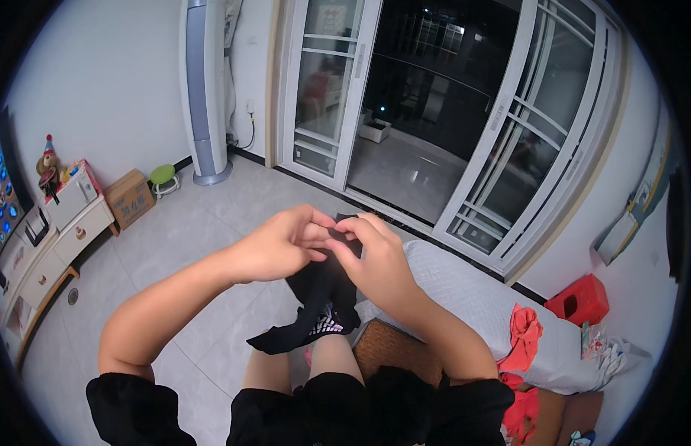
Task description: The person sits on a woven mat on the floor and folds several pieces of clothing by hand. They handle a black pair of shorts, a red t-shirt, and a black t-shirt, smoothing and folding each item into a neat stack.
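A black cloth garment [315, 291] hangs from my two raised hands in front of my knees; its exact kind is hard to make out. My left hand [280, 244] pinches its upper edge between thumb and fingers. Close beside it, almost touching, my right hand [376, 260] grips the same edge with thumb and forefinger. The cloth falls in loose folds, and one narrow end spreads to the left above my legs. Near its bottom a black, white and pink patterned patch [329, 320] shows. My fingers cover part of the top edge.
To the right stands a seat with a pale quilted cover [464, 297], with red clothing [525, 338] on it. A red plastic stool [579, 299] is beyond. At left are a low white cabinet [70, 238], a cardboard box [130, 199] and a green-topped stool [163, 176]. Sliding glass doors [341, 97] stand ahead.
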{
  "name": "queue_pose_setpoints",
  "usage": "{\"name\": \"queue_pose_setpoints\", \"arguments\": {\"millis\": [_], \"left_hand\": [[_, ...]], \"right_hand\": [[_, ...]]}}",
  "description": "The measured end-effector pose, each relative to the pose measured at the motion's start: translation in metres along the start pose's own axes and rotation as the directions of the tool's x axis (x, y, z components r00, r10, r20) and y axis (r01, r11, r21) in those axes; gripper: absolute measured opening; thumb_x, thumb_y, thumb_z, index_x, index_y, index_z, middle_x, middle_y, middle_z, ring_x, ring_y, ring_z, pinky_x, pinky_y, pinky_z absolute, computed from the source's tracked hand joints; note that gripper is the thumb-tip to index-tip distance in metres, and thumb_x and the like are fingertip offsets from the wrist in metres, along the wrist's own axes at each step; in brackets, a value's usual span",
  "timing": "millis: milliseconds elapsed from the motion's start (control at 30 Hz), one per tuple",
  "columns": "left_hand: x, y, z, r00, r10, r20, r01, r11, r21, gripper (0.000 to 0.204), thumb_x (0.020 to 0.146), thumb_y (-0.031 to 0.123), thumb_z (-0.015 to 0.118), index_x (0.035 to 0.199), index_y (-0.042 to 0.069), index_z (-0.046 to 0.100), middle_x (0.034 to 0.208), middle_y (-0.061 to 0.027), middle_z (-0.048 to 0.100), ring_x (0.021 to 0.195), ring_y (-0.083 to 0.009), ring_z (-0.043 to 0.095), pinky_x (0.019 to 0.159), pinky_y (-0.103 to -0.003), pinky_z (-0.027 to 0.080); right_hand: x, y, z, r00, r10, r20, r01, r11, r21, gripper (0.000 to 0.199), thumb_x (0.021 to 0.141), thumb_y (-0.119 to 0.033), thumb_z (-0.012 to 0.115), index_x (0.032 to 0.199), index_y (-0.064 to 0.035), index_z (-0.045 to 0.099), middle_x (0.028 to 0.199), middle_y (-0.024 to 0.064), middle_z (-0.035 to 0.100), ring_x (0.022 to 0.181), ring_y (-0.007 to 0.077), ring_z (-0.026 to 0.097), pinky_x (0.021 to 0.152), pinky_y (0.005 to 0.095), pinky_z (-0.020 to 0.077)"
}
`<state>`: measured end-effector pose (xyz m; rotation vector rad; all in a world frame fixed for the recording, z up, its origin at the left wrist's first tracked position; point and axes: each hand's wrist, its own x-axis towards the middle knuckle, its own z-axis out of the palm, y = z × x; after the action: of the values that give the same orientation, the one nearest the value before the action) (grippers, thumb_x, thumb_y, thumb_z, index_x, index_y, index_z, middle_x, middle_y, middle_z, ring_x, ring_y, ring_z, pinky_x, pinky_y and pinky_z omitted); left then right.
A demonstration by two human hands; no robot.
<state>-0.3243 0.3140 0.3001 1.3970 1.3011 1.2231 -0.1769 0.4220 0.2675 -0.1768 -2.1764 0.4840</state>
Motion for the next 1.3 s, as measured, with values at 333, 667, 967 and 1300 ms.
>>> {"name": "queue_pose_setpoints", "arguments": {"millis": [333, 667, 967, 1300], "left_hand": [[-0.006, -0.009, -0.029, 0.993, 0.103, -0.056, -0.024, 0.645, 0.764, 0.030, 0.069, 0.022, 0.069, 0.084, -0.003, 0.062, 0.076, -0.0166, 0.055, 0.072, -0.0284, 0.057, 0.065, -0.036, 0.046], [-0.041, 0.072, -0.048, 0.854, 0.505, -0.127, -0.037, 0.302, 0.953, 0.040, 0.073, 0.022, 0.073, 0.064, -0.004, 0.044, 0.084, -0.0132, 0.049, 0.069, -0.0218, 0.051, 0.056, -0.028, 0.045], [-0.056, 0.089, -0.043, 0.562, 0.650, 0.511, -0.425, -0.302, 0.853, 0.021, 0.065, 0.006, 0.069, 0.064, 0.004, 0.048, 0.097, -0.0102, 0.055, 0.074, -0.0221, 0.053, 0.065, -0.034, 0.043], [-0.061, 0.098, 0.006, 0.941, 0.330, 0.075, -0.181, 0.304, 0.935, 0.023, 0.073, 0.013, 0.069, 0.085, 0.000, 0.055, 0.066, -0.0170, 0.061, 0.066, -0.0307, 0.062, 0.057, -0.037, 0.048]], "right_hand": [[0.058, 0.009, -0.049, 0.976, 0.189, -0.107, -0.107, 0.845, 0.524, 0.014, 0.086, -0.011, 0.059, 0.096, -0.0008, 0.058, 0.081, -0.0051, 0.053, 0.072, 0.0021, 0.049, 0.066, 0.0176, 0.0414], [0.122, 0.007, -0.128, 0.937, 0.255, -0.237, -0.082, 0.824, 0.561, 0.014, 0.086, -0.017, 0.060, 0.095, -0.0063, 0.061, 0.080, -0.0039, 0.059, 0.066, 0.0023, 0.047, 0.057, 0.0155, 0.0330], [0.111, 0.016, -0.127, 0.944, 0.258, -0.207, -0.097, 0.814, 0.573, 0.008, 0.086, -0.011, 0.058, 0.091, -0.0052, 0.059, 0.081, -0.0007, 0.058, 0.072, 0.0059, 0.052, 0.067, 0.0195, 0.0411], [0.100, 0.024, -0.122, 0.952, 0.288, -0.102, -0.151, 0.734, 0.662, 0.010, 0.084, -0.012, 0.060, 0.092, -0.0067, 0.058, 0.081, -0.0028, 0.058, 0.074, 0.0045, 0.052, 0.066, 0.0177, 0.0387]]}}
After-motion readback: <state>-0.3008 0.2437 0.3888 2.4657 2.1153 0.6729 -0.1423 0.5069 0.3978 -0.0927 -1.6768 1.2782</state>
